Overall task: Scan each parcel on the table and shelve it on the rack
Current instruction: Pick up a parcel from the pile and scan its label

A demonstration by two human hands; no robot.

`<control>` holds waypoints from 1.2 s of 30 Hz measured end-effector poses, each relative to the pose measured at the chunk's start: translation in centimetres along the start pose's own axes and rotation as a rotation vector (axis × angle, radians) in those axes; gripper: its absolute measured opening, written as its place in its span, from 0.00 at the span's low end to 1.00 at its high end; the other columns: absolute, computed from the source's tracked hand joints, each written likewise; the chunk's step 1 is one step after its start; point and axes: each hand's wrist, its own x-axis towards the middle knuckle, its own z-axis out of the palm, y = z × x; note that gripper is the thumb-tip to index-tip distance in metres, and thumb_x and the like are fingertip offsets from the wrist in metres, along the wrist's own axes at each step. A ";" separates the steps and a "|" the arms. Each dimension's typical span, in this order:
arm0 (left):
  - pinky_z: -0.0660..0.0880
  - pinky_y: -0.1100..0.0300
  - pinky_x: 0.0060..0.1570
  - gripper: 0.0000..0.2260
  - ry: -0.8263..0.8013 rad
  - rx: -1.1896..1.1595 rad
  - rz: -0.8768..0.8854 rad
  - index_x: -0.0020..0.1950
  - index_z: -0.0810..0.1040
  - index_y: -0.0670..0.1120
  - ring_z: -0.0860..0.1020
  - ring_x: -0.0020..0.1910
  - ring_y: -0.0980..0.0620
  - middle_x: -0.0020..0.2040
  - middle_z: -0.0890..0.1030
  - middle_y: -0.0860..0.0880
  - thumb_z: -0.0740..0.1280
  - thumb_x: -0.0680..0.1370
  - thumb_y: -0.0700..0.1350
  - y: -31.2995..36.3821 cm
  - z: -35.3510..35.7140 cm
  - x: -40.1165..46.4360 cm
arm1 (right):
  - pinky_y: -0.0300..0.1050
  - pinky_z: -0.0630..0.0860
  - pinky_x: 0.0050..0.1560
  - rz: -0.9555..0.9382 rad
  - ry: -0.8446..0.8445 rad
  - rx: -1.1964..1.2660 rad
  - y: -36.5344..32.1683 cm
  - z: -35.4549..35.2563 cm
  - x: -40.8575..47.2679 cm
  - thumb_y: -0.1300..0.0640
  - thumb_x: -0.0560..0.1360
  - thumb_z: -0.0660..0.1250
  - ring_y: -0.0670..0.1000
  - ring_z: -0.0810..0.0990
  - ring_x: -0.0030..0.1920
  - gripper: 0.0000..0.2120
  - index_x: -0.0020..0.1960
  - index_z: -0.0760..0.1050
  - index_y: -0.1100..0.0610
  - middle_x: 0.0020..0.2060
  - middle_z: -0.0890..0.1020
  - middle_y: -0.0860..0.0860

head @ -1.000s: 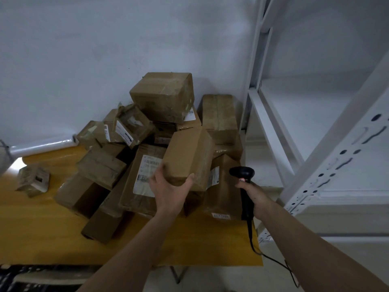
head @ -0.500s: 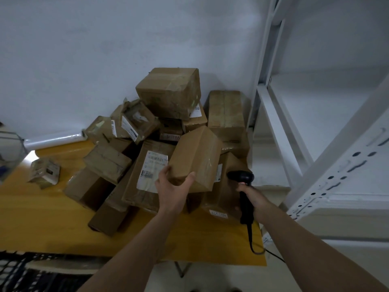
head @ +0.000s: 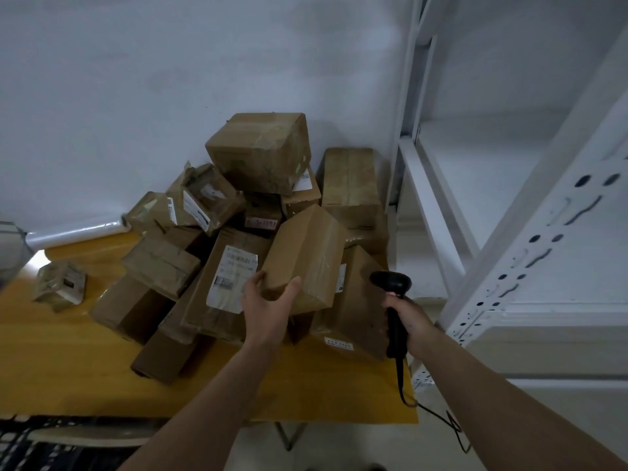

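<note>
Gripping a tilted parcel (head: 304, 256), the left hand (head: 268, 307) lifts it; right hand (head: 406, 319) clasps the scanner (head: 392, 300).

**A parcel sorting room**

Taped cardboard parcels (head: 258, 151) with shipping labels are lying heaped on a yellow table (head: 61, 362) against a bare white wall. Right of the table, a white metal rack (head: 530, 253) with punched uprights is standing. Beside the heap, a hand is gripping a corded black barcode scanner (head: 392, 300).
</note>
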 end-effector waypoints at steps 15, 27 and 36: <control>0.72 0.34 0.59 0.40 -0.341 -1.077 -0.599 0.69 0.70 0.45 0.70 0.65 0.32 0.68 0.71 0.36 0.74 0.64 0.63 0.8 -0.9 -0.7 | 0.39 0.75 0.25 -0.015 -0.090 0.397 -5.4 3.8 -4.2 0.60 0.76 0.67 0.60 0.85 0.48 0.06 0.53 0.74 0.55 0.47 0.85 0.60; 0.71 0.38 0.61 0.39 -0.605 -1.229 -0.624 0.72 0.72 0.48 0.74 0.64 0.31 0.68 0.73 0.35 0.66 0.68 0.71 0.6 -1.9 -0.8 | 0.43 0.72 0.36 -0.058 -0.161 0.422 -5.7 7.6 -5.5 0.65 0.72 0.65 0.56 0.81 0.47 0.06 0.48 0.76 0.59 0.45 0.84 0.59; 0.65 0.41 0.66 0.47 -0.651 -1.118 -0.542 0.74 0.68 0.49 0.67 0.69 0.33 0.72 0.67 0.34 0.75 0.59 0.66 1.2 -1.6 -0.8 | 0.39 0.74 0.32 -0.141 -0.417 0.407 -6.2 8.0 -6.4 0.49 0.63 0.77 0.49 0.82 0.38 0.21 0.54 0.82 0.54 0.44 0.85 0.53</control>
